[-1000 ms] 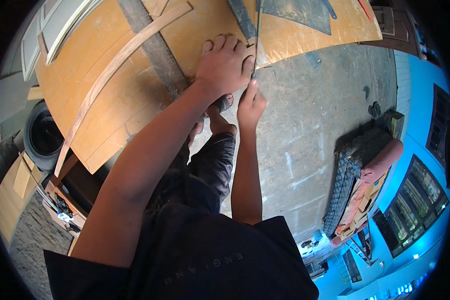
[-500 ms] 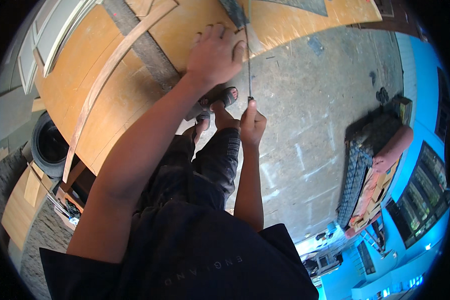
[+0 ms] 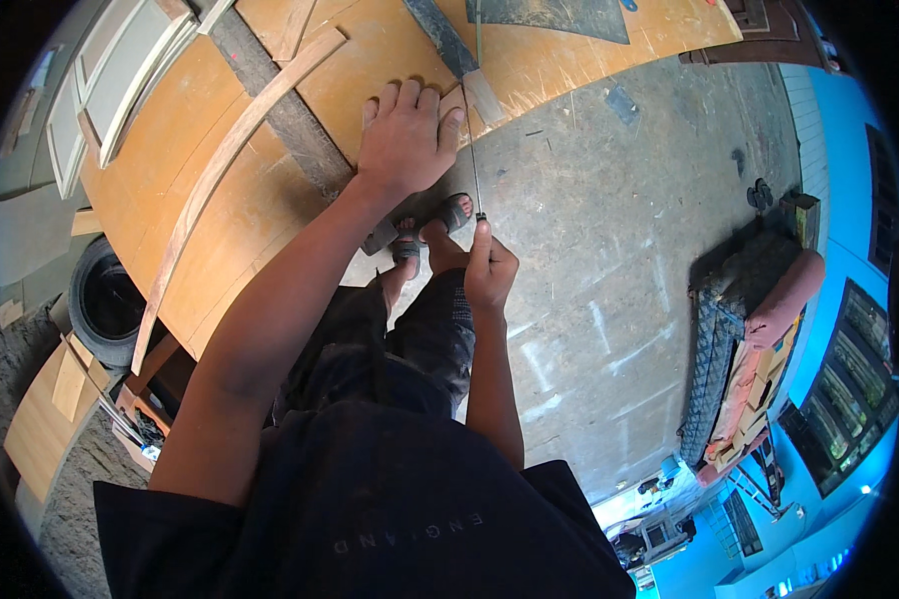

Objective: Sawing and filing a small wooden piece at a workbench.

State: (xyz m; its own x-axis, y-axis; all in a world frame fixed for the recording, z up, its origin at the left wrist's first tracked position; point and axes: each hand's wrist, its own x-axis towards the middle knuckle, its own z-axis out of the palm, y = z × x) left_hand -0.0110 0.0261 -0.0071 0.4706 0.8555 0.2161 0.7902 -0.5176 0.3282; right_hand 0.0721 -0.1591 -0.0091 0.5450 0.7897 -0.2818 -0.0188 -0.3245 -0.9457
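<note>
My left hand (image 3: pixel 406 140) lies palm down near the edge of a large tan wooden board (image 3: pixel 370 40), fingers stretched forward and thumb out to the right. Beside its thumb is the end of a light wood piece (image 3: pixel 483 98), next to a dark grey strip (image 3: pixel 440 35). My right hand (image 3: pixel 491 268) is closed around the handle of a long thin tool (image 3: pixel 475 165), thumb on top. The tool's narrow shaft or blade runs forward to the wood piece; seen edge-on, its exact kind is unclear. The handle is mostly hidden in my fist.
A curved wooden strip (image 3: pixel 220 165) and a grey plank (image 3: pixel 305 135) lie on the board. White frames (image 3: pixel 120 85) and a tyre (image 3: pixel 105 299) stand at the left. My sandalled feet (image 3: pixel 454 212) are on the concrete floor (image 3: pixel 609 250). A sofa (image 3: pixel 714 369) stands at the right.
My right hand has drawn back slightly toward my body with the tool. My left hand stays flat by the board's edge; the whole view has shifted a little.
</note>
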